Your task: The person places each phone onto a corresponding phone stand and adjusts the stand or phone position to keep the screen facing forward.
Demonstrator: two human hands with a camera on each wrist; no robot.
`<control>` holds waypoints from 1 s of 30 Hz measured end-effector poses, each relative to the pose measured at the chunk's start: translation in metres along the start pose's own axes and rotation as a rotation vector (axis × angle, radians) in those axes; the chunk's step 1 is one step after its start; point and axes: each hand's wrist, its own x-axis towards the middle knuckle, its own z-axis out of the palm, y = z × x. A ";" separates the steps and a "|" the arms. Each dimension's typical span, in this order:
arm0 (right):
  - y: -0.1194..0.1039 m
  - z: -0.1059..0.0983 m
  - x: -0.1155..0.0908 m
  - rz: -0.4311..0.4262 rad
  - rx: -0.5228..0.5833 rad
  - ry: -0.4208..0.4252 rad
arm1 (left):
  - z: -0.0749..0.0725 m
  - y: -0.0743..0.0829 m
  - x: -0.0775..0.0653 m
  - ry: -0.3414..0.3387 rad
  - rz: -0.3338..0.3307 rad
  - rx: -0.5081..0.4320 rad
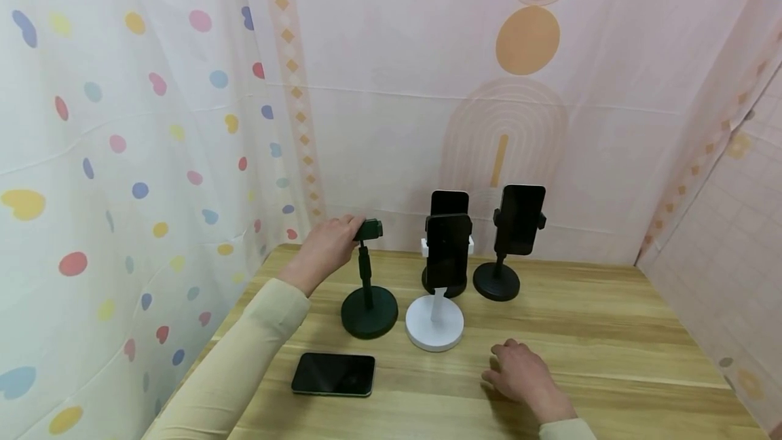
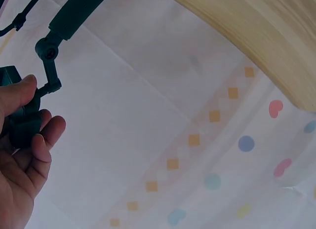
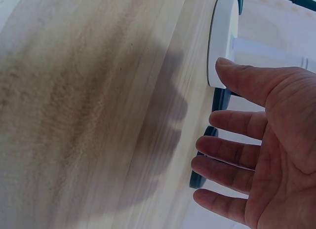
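Observation:
My left hand (image 1: 328, 248) grips the clamp head (image 1: 369, 229) of a dark green phone stand (image 1: 369, 312), which stands upright on its round base. In the left wrist view, thumb and fingers close around the green clamp (image 2: 24, 125), below its jointed arm (image 2: 51, 66). No phone sits in that clamp. A black phone (image 1: 333, 374) lies flat, screen up, in front of the green stand. My right hand (image 1: 524, 379) hovers low over the table at the right, its fingers relaxed and holding nothing. The right wrist view shows its spread fingers (image 3: 229, 172).
A white stand (image 1: 435, 331) holds a phone (image 1: 448, 250) right of the green one. Behind it, a black stand carries another phone (image 1: 450, 202). Further right is a third upright phone (image 1: 522, 219) on a black stand (image 1: 497, 282). Curtains (image 1: 391, 148) border the wooden table (image 1: 611, 338).

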 end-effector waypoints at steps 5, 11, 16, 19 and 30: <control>-0.005 0.000 0.001 -0.006 -0.002 -0.006 | -0.003 0.002 -0.002 -0.010 0.000 0.015; -0.016 -0.001 0.002 -0.045 -0.017 0.013 | -0.004 0.003 -0.004 -0.015 -0.009 0.004; -0.028 0.002 0.004 -0.076 -0.027 0.013 | -0.001 0.000 -0.007 -0.016 -0.019 -0.051; -0.034 0.004 0.007 -0.099 -0.037 0.009 | 0.000 -0.002 -0.011 -0.010 -0.043 -0.097; -0.052 0.009 0.014 -0.161 -0.069 0.001 | -0.004 -0.009 -0.023 -0.021 -0.125 -0.064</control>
